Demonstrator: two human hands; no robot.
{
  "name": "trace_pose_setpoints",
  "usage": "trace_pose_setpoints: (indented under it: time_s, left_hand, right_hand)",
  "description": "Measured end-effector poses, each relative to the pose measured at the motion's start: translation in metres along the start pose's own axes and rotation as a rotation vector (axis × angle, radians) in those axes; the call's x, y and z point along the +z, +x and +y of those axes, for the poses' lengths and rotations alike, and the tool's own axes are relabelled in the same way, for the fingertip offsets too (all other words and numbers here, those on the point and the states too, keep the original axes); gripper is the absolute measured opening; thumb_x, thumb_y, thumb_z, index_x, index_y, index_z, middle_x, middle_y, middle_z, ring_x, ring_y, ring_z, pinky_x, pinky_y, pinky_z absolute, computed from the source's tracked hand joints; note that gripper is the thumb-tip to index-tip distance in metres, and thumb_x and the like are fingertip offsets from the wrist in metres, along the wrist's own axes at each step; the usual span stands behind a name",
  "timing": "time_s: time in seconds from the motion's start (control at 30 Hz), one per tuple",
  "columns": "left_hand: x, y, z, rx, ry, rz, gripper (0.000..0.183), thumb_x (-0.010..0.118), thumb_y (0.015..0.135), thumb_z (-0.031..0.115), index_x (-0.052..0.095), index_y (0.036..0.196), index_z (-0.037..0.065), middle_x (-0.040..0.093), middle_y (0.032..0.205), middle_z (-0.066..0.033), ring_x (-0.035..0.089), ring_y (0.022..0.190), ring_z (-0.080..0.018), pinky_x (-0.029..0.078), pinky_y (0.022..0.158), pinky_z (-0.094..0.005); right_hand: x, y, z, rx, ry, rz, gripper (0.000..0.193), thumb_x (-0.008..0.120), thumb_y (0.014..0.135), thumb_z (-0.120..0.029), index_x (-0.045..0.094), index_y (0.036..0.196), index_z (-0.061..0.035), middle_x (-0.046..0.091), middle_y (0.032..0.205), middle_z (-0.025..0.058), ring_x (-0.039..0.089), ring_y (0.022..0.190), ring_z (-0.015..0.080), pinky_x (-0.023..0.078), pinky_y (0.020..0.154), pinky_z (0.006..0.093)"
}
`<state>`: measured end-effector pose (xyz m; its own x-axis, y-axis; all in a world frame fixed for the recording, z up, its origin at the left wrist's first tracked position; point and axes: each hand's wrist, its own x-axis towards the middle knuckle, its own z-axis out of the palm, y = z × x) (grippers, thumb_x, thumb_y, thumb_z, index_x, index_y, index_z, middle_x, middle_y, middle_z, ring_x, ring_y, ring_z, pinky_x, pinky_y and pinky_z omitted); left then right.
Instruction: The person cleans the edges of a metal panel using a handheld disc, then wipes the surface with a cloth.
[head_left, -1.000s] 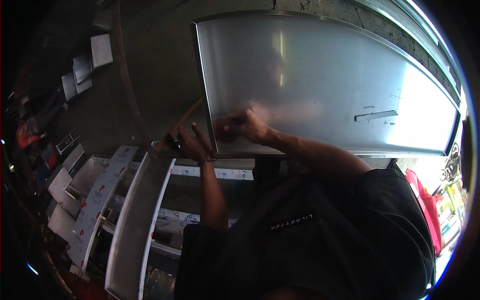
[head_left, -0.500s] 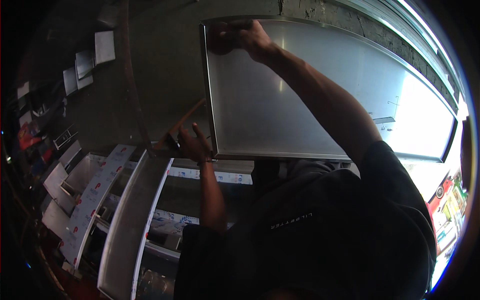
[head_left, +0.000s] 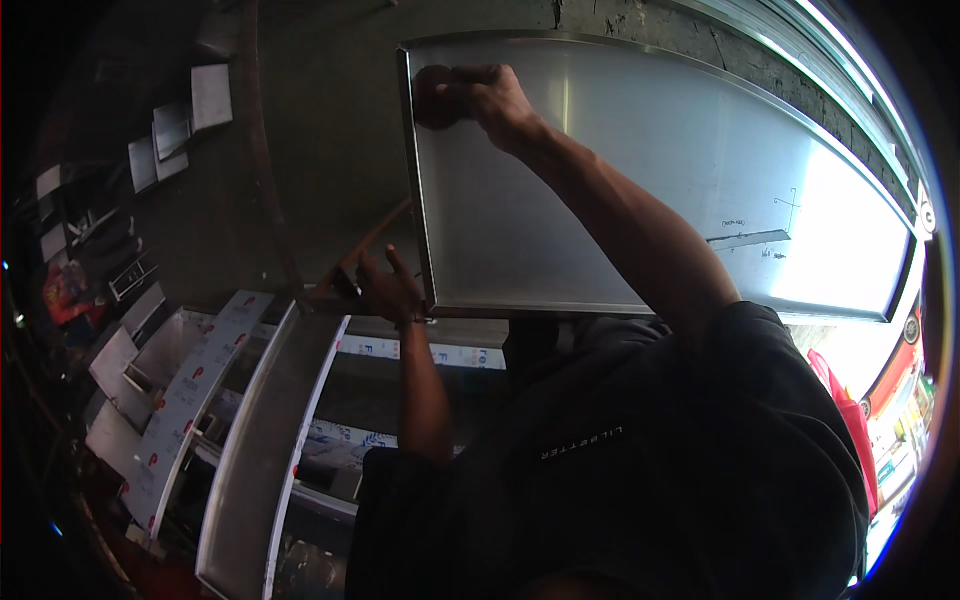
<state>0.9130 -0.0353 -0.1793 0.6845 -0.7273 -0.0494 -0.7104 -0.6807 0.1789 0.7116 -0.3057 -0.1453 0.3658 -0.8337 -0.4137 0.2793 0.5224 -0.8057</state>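
Note:
A large shallow stainless-steel tray-like panel [head_left: 600,230] with raised rims lies in front of me. In its far left corner my right hand [head_left: 490,100] presses a round, dark reddish-brown disc [head_left: 434,100] against the sheet metal; whether this is an abrasive pad I cannot tell. Just outside the panel's left rim, near its front corner, is my left hand [head_left: 388,288]. Its fingers are apart, with no held thing showing. A small dark shape beside those fingers is too dim to name. Pen marks and a grey strip [head_left: 750,240] show on the panel's right part.
A brown bar [head_left: 375,240] slants beside the left rim. Long metal pieces with printed protective film [head_left: 190,410] and a bent steel channel [head_left: 245,440] lie at the lower left. Several small metal plates [head_left: 210,97] are on the floor at far left. Long bright lengths run along the upper right.
My right hand and the disc have come slightly nearer along the left rim, and my right forearm has lowered. My left hand has stayed in place.

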Motion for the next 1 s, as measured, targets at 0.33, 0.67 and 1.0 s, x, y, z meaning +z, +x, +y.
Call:
trace_pose_setpoints:
  time_s: [0.33,0.67,1.0]
  left_hand:
    - [0.0,0.0,-0.01,0.009,-0.014,-0.008,0.063,0.059,0.097,0.053,0.059,0.134,0.002,0.066,0.118,-0.0177,0.064,0.111,-0.0352,0.049,0.094,-0.047]
    - [-0.001,0.001,-0.011,0.004,0.02,0.006,0.061,0.057,0.098,0.052,0.06,0.133,0.003,0.067,0.116,-0.0177,0.064,0.11,-0.0345,0.049,0.095,-0.0456]
    - [0.0,-0.003,-0.002,0.035,-0.04,0.035,0.062,0.056,0.099,0.054,0.059,0.134,0.003,0.066,0.116,-0.0176,0.063,0.11,-0.0348,0.048,0.094,-0.0465]
  right_hand:
    - [0.026,-0.158,0.085,0.121,0.037,-0.23,0.028,0.068,0.095,-0.012,0.07,0.111,0.0113,0.075,0.094,0.0167,0.07,0.091,0.018,0.057,0.083,0.0349]
    - [0.017,-0.11,0.074,0.149,-0.212,-0.232,0.03,0.071,0.092,-0.009,0.07,0.117,0.0086,0.076,0.098,0.0186,0.073,0.093,0.0227,0.058,0.086,0.0347]
    - [0.002,-0.038,0.026,0.001,0.064,-0.052,0.032,0.068,0.094,-0.01,0.067,0.112,0.0159,0.075,0.097,0.0214,0.074,0.091,0.0258,0.06,0.084,0.0384]
